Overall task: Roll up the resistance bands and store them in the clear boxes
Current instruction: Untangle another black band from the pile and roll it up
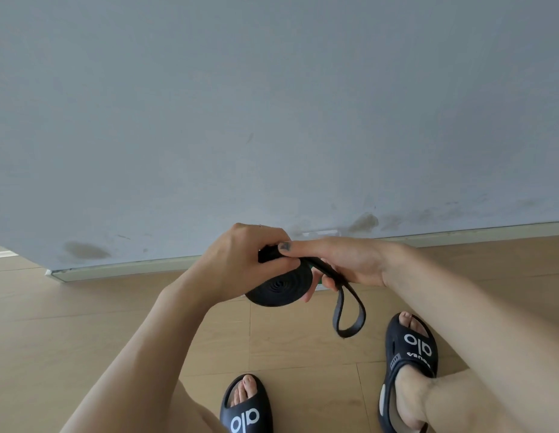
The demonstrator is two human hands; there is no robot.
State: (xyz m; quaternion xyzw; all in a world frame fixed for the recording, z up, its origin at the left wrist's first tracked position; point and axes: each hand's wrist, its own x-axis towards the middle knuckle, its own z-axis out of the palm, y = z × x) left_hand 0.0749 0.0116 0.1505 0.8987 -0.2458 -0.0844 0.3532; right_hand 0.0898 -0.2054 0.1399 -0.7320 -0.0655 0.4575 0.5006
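Both hands, left [240, 264] and right [344, 264], grasp half-rolled black resistance band [279, 287].

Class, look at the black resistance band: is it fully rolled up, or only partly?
Partly rolled. The black resistance band forms a tight coil between the left hand and right hand, but a loose loop hangs below.

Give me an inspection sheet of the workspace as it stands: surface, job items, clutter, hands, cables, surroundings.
Surface: wood floor, no table in view.
Job's things: black band, mostly rolled into a coil held in the air; a loose loop hangs from it. Clear boxes: nothing seen.
Clutter: nothing seen.
Hands: left hand grips the coil; right hand holds the unrolled stretch, thumb on top.
Cables: nothing seen.
Surroundings: grey wall with stains near the baseboard; the person's feet in black slides.
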